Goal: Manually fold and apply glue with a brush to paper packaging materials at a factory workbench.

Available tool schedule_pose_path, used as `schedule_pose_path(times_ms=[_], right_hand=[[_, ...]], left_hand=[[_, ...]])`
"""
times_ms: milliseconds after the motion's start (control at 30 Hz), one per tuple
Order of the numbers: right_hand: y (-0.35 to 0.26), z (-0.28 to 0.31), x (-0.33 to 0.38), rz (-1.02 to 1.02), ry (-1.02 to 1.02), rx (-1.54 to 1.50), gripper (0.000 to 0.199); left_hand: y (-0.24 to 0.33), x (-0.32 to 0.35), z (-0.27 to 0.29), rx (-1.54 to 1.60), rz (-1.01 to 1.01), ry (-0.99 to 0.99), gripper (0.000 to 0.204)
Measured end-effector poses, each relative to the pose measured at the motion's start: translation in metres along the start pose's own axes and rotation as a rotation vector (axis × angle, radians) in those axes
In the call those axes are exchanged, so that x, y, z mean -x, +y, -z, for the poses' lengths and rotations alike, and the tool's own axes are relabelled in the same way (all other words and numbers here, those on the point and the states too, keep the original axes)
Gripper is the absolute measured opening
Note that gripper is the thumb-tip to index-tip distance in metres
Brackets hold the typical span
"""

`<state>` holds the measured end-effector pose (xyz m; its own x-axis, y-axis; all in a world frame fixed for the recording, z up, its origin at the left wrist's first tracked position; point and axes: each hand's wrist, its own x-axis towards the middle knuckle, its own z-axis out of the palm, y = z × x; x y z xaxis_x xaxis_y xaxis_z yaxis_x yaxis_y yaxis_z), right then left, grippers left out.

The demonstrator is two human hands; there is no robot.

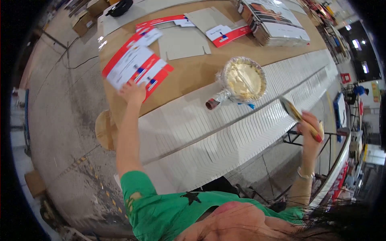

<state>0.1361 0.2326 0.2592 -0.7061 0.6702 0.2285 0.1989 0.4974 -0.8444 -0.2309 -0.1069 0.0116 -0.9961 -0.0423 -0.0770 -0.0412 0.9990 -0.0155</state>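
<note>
My left hand lies with its fingers spread on the near corner of a flat red and white printed cardboard piece. My right hand is closed around the handle of a flat brush, held above the right part of the white slatted strips. Between my hands stands a round pan wrapped in clear plastic, with a pale yellowish substance inside and around its rim. Its wrapped handle points toward me, to the left. A grey unprinted cardboard piece lies beyond, just right of the printed one.
A stack of printed sheets stands at the table's far right. Another red and white piece lies beside it. White slatted strips run along the near edge of the brown-covered table. A black object rests at the far left.
</note>
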Motion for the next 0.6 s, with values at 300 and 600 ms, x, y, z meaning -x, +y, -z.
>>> schedule_pose_path(times_ms=[300, 600], right_hand=[[0.045, -0.116, -0.043, 0.317, 0.110, 0.119, 0.015], [0.008, -0.091, -0.076, 0.036, 0.296, -0.264, 0.012]], left_hand=[[-0.037, -0.023, 0.004, 0.012, 0.068, 0.006, 0.077], [-0.007, -0.030, -0.057, -0.024, -0.043, 0.093, 0.074]])
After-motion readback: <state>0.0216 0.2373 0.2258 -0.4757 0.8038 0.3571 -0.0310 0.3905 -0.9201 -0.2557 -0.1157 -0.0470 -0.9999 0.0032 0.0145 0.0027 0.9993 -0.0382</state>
